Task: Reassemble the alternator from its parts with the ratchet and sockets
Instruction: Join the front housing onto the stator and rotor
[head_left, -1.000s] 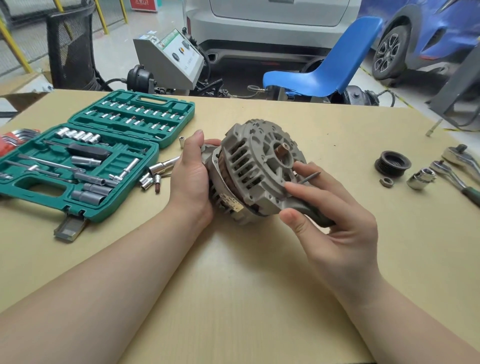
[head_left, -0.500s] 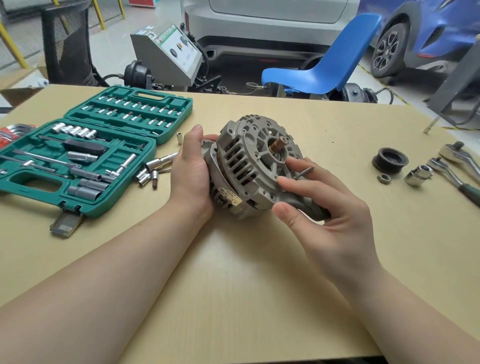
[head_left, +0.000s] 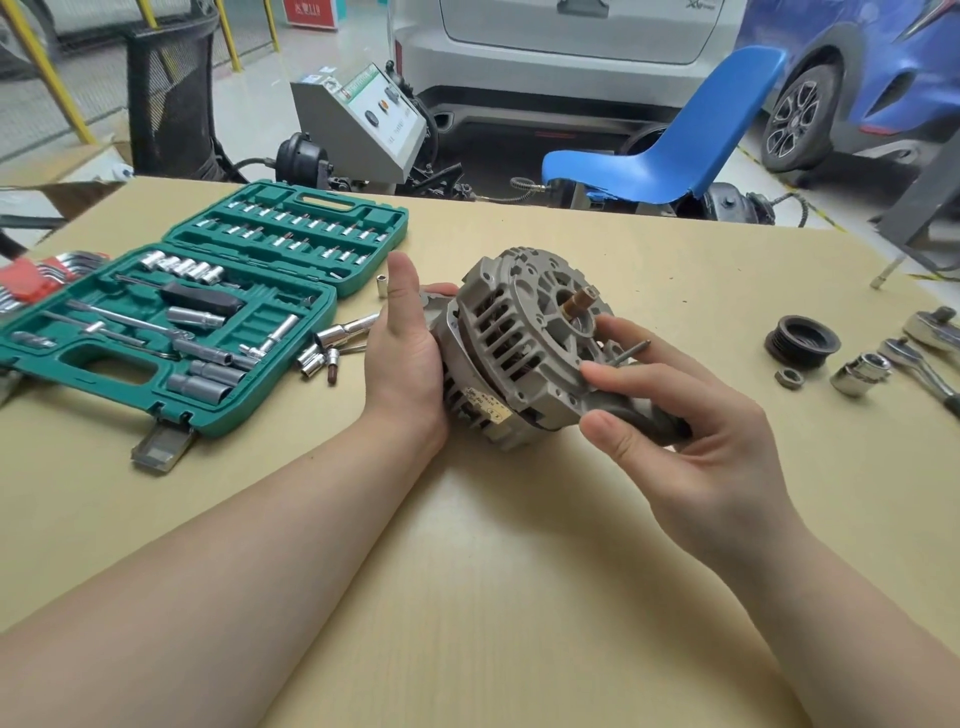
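Note:
The grey alternator (head_left: 519, 343) is held just above the tan table (head_left: 519, 571), its front housing and brown shaft stub tilted up toward me. My left hand (head_left: 405, 358) grips its rear left side, with one fingertip showing over the top. My right hand (head_left: 691, 431) holds the dark mounting ear at the lower right between thumb and fingers. A long thin bolt (head_left: 631, 351) sticks out between those fingers. Two ratchets (head_left: 919, 369) lie at the far right, apart from both hands.
An open green socket case (head_left: 208, 322) sits at the left, with loose sockets (head_left: 322, 358) beside it. At the right lie a black pulley (head_left: 802, 340), a nut (head_left: 789, 378) and a chrome socket (head_left: 860, 374). Red hex keys (head_left: 31, 275) are at the far left edge.
The alternator has been tilted so its shaft stub now shows in the front opening. Both hands keep their hold and have barely shifted.

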